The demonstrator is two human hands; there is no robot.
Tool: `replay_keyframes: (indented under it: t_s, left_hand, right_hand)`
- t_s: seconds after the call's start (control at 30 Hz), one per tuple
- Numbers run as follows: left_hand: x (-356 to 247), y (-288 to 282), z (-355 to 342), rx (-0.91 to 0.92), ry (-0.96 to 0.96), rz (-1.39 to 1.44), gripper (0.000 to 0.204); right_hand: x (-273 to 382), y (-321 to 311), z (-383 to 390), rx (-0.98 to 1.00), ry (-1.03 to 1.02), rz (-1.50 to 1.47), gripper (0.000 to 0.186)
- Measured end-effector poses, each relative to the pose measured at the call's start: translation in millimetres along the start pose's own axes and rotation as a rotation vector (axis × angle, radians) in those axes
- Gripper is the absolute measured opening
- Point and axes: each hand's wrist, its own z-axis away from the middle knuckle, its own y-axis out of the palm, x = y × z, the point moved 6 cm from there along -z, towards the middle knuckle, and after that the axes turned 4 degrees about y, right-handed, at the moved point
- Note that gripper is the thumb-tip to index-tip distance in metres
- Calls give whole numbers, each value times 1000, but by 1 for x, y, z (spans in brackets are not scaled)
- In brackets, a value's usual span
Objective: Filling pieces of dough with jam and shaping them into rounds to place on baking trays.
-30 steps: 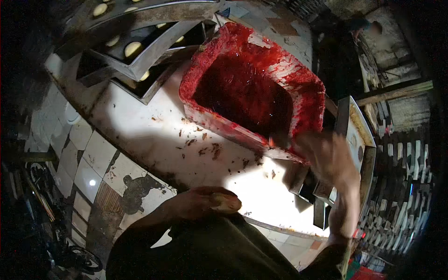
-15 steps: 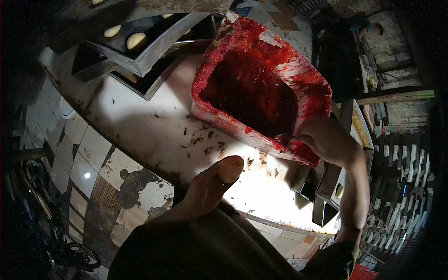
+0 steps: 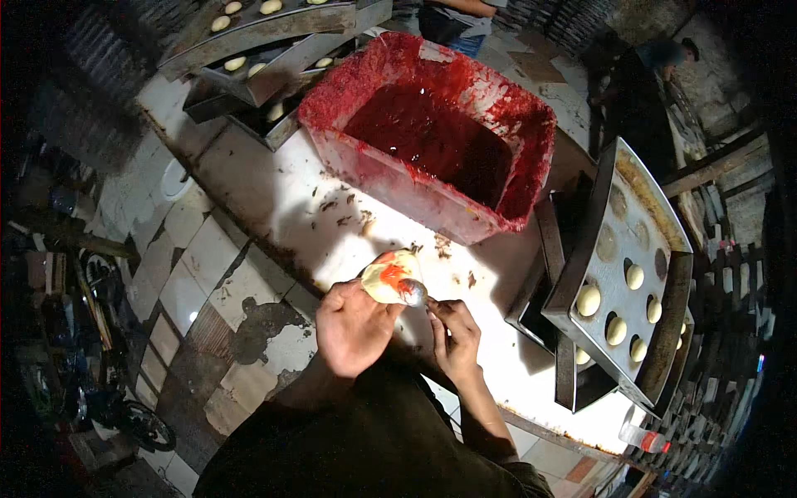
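Near the table's front edge, my left hand (image 3: 353, 328) is turned palm up. A flattened piece of pale dough (image 3: 376, 288) with a red smear of paste on it lies across its fingers. My right hand (image 3: 457, 336) grips the handle of a small spoon (image 3: 418, 294), whose bowl touches the paste on the dough. Beyond both hands stands a large plastic tub (image 3: 369, 176), its walls and rim caked with red. Dark red, wet paste fills the lower part of it.
Right of the tub, a metal tray (image 3: 602, 270) with several pale dough balls rests on other trays. More stacked trays (image 3: 290, 70) with dough balls stand at the far left. A red-capped bottle (image 3: 643, 437) lies at lower right. Another person (image 3: 457, 21) is at the back.
My right hand has come out of the tub and moved down and left, bringing the spoon to the dough. The dough on my left hand now shows red paste. The view has shifted.
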Motion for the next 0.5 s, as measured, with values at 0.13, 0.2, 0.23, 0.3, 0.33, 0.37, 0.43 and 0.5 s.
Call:
replay_keyframes:
  t_s: [0.13,0.2,0.23,0.3,0.33,0.37,0.43,0.5]
  left_hand:
    - [-10,-44,13,129,61,5,53]
    - [-17,-38,26,558,97,66,51]
    - [-13,-48,31,468,25,-24,49]
    - [-6,-71,44,160,-64,-237,44]
    - [-2,-70,53,163,-70,-215,44]
    - [4,-68,64,186,-109,-171,43]
    - [13,-63,80,216,-101,-165,46]
    - [22,-61,92,245,-150,-119,48]
  right_hand:
    - [-58,-17,36,117,98,144,17]
    - [-89,-28,49,81,307,326,17]
    - [-95,-33,52,29,324,206,22]
    - [-74,-32,55,-35,-33,741,29]
    - [-67,-30,56,-34,-47,726,29]
    - [-63,-33,56,-53,42,680,36]
    - [-42,-39,56,-72,158,576,37]
    - [-12,-39,54,-33,205,242,20]
